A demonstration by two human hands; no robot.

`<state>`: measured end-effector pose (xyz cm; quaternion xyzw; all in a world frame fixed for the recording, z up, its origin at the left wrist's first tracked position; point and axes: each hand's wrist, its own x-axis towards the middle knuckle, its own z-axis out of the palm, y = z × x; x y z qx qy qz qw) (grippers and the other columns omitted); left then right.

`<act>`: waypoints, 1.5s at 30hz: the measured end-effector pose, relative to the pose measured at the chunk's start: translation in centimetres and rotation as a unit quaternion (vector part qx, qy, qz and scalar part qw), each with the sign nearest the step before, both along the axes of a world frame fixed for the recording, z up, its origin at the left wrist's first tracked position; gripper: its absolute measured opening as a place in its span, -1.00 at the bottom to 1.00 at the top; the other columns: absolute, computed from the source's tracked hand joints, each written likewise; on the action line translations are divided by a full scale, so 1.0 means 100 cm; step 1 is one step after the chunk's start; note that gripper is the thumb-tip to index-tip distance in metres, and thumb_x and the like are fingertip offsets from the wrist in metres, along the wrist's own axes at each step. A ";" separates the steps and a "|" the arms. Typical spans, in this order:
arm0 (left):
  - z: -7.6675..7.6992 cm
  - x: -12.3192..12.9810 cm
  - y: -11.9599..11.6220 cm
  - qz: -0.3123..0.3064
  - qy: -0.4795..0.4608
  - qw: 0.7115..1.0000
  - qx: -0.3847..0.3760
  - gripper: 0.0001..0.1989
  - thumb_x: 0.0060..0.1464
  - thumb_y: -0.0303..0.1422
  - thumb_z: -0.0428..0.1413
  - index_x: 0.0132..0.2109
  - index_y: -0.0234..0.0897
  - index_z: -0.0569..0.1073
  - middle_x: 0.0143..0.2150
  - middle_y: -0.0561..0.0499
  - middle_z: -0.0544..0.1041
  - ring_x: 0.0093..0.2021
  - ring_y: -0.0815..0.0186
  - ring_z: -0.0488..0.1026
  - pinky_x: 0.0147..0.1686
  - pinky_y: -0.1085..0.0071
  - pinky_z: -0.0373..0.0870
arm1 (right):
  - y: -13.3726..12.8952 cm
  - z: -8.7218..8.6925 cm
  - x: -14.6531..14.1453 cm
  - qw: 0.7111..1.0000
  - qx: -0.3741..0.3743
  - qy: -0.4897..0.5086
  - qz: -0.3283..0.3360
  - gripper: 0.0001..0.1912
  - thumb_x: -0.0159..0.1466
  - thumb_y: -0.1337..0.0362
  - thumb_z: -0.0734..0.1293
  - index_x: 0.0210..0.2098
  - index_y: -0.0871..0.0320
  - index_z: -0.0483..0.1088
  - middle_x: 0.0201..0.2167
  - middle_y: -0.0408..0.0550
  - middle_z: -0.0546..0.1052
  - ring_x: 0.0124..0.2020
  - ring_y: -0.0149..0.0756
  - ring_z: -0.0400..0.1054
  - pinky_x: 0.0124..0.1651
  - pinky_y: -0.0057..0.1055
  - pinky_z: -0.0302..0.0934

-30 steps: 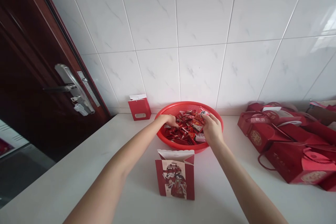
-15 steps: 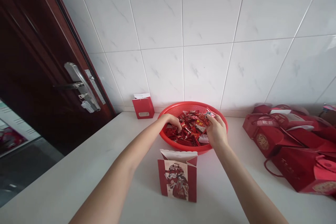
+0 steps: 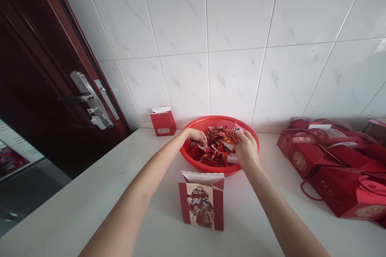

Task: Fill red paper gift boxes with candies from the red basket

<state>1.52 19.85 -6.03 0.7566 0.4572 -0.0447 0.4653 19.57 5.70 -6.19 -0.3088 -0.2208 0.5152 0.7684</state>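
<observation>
A red plastic basket (image 3: 205,166) holds a heap of small red-wrapped candies (image 3: 221,144). Over its left side is my left hand (image 3: 196,136), fingers curled and pinched down at the heap; red wrappers show at the fingertips, but what they grip is hard to make out. My right hand (image 3: 247,149), at the basket's right side, pinches a red and white wrapped candy (image 3: 239,128) between thumb and fingers. In front of the basket, between my forearms, a red paper gift box (image 3: 201,207) with a printed figure stands upright, its top flaps open.
Against the tiled wall (image 3: 181,16) stands a smaller red box (image 3: 163,122) with a window and a raised white flap. Several red gift boxes (image 3: 334,188) with cord handles crowd the right of the white counter (image 3: 120,168). At left is a dark door (image 3: 39,68) with keys in its lock.
My left hand has risen slightly from the candies, its fingers drawn closer together. My right hand still holds its candy in nearly the same place. The view has shifted a little.
</observation>
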 end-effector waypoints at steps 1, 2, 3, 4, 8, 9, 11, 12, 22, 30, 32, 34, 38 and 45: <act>0.001 -0.002 0.000 -0.003 -0.020 1.000 -0.003 -0.89 -0.30 -0.37 0.38 -0.51 -0.25 0.63 -0.49 0.02 0.61 -0.44 0.27 0.49 -0.37 0.41 0.42 | 0.000 0.000 0.000 1.000 -0.001 -0.001 0.001 -0.82 -0.07 0.33 0.47 -0.51 0.10 0.38 -0.50 -0.15 0.58 -0.35 -0.25 0.52 -0.27 -0.36 0.44; 0.001 -0.003 -0.001 -0.004 -0.042 0.999 -0.004 -0.90 -0.28 -0.36 0.37 -0.49 -0.25 0.64 -0.48 0.02 0.61 -0.43 0.28 0.49 -0.35 0.42 0.41 | -0.001 0.001 0.000 1.000 -0.001 -0.003 0.002 -0.82 -0.07 0.33 0.47 -0.52 0.10 0.38 -0.49 -0.15 0.58 -0.35 -0.25 0.52 -0.27 -0.36 0.44; 0.002 -0.004 -0.001 -0.005 -0.063 0.998 -0.004 -0.90 -0.25 -0.35 0.36 -0.48 -0.25 0.65 -0.48 0.02 0.61 -0.42 0.29 0.49 -0.33 0.43 0.41 | -0.002 0.002 0.000 1.000 -0.001 -0.005 0.003 -0.82 -0.07 0.33 0.47 -0.52 0.10 0.38 -0.49 -0.15 0.58 -0.34 -0.25 0.52 -0.26 -0.36 0.44; 0.002 -0.005 -0.001 -0.004 -0.083 0.997 -0.002 -0.91 -0.23 -0.35 0.35 -0.48 -0.26 0.64 -0.48 0.02 0.61 -0.41 0.31 0.48 -0.32 0.44 0.40 | -0.002 0.002 0.000 1.000 -0.002 -0.007 0.004 -0.82 -0.07 0.33 0.47 -0.52 0.10 0.38 -0.49 -0.15 0.59 -0.34 -0.25 0.52 -0.26 -0.36 0.44; 0.004 -0.005 -0.001 0.000 -0.146 0.989 0.010 -0.91 -0.19 -0.35 0.32 -0.48 -0.28 0.63 -0.46 0.04 0.61 -0.38 0.34 0.46 -0.25 0.46 0.37 | -0.004 0.004 0.000 1.000 -0.010 -0.019 0.008 -0.79 -0.10 0.31 0.48 -0.53 0.10 0.36 -0.52 -0.15 0.57 -0.40 -0.26 0.50 -0.35 -0.38 0.43; 0.004 -0.005 -0.002 0.001 -0.158 0.987 0.013 -0.90 -0.18 -0.34 0.32 -0.47 -0.28 0.64 -0.45 0.04 0.61 -0.36 0.34 0.47 -0.22 0.47 0.36 | -0.005 0.004 0.000 1.000 -0.011 -0.022 0.009 -0.78 -0.11 0.32 0.48 -0.54 0.10 0.35 -0.53 -0.16 0.56 -0.42 -0.27 0.49 -0.36 -0.38 0.43; 0.005 -0.005 -0.002 0.006 -0.183 0.983 0.023 -0.87 -0.16 -0.31 0.32 -0.43 -0.28 0.65 -0.42 0.04 0.62 -0.29 0.32 0.48 -0.17 0.47 0.35 | -0.004 0.004 0.001 0.999 -0.010 -0.028 0.011 -0.78 -0.12 0.34 0.48 -0.54 0.10 0.35 -0.52 -0.16 0.56 -0.42 -0.29 0.48 -0.35 -0.39 0.44; 0.004 -0.006 -0.002 0.010 -0.195 0.980 0.029 -0.85 -0.14 -0.28 0.32 -0.41 -0.28 0.65 -0.41 0.04 0.62 -0.26 0.30 0.48 -0.15 0.47 0.34 | -0.004 0.004 0.001 0.999 -0.009 -0.031 0.011 -0.78 -0.12 0.35 0.47 -0.54 0.10 0.35 -0.51 -0.16 0.56 -0.41 -0.29 0.49 -0.34 -0.39 0.44; -0.012 -0.007 0.007 0.069 -0.227 0.970 0.047 -0.62 -0.10 -0.03 0.32 -0.30 -0.28 0.64 -0.09 -0.05 0.62 0.06 0.17 0.41 0.10 0.36 0.23 | -0.003 -0.001 0.001 0.997 -0.011 -0.069 0.016 -0.77 -0.13 0.39 0.48 -0.48 0.13 0.40 -0.47 -0.14 0.58 -0.38 -0.32 0.47 -0.30 -0.42 0.43; -0.006 -0.004 0.000 0.082 -0.223 0.971 0.016 -0.70 -0.23 -0.19 0.41 -0.33 -0.25 0.63 -0.18 0.02 0.61 -0.03 0.21 0.46 -0.07 0.45 0.33 | -0.003 -0.002 0.001 0.996 0.000 -0.086 0.014 -0.82 -0.12 0.40 0.47 -0.50 0.13 0.44 -0.43 -0.11 0.60 -0.33 -0.29 0.48 -0.25 -0.38 0.43; -0.004 -0.004 -0.003 0.072 -0.220 0.973 -0.004 -0.64 -0.39 -0.40 0.43 -0.29 -0.23 0.63 -0.27 0.06 0.61 -0.17 0.26 0.50 -0.18 0.45 0.37 | -0.004 -0.002 0.000 0.996 0.002 -0.085 0.015 -0.82 -0.12 0.39 0.48 -0.49 0.14 0.45 -0.43 -0.10 0.60 -0.33 -0.29 0.49 -0.24 -0.40 0.43; -0.004 -0.006 -0.004 0.069 -0.215 0.974 -0.022 -0.55 -0.49 -0.56 0.38 -0.28 -0.24 0.63 -0.36 0.10 0.59 -0.29 0.30 0.49 -0.29 0.46 0.39 | -0.004 -0.002 0.000 0.997 -0.003 -0.082 0.016 -0.80 -0.11 0.37 0.49 -0.47 0.14 0.46 -0.42 -0.09 0.61 -0.32 -0.27 0.50 -0.25 -0.38 0.44; -0.005 -0.009 -0.001 0.100 -0.235 0.967 -0.022 -0.60 -0.41 -0.59 0.30 -0.26 -0.30 0.60 -0.46 0.10 0.55 -0.42 0.33 0.47 -0.41 0.44 0.40 | -0.005 -0.001 -0.001 0.997 -0.013 -0.077 0.027 -0.75 -0.09 0.33 0.52 -0.40 0.15 0.47 -0.36 -0.06 0.63 -0.25 -0.17 0.54 -0.22 -0.30 0.48; 0.005 -0.006 -0.005 0.161 -0.344 0.923 0.059 -0.49 -0.11 -0.44 0.24 0.06 -0.31 0.48 -0.28 0.03 0.57 -0.34 0.37 0.48 -0.28 0.43 0.42 | -0.005 -0.001 -0.002 0.995 0.015 -0.086 0.040 -0.68 -0.08 0.29 0.56 -0.34 0.13 0.47 -0.30 -0.10 0.63 -0.21 -0.19 0.55 -0.17 -0.30 0.48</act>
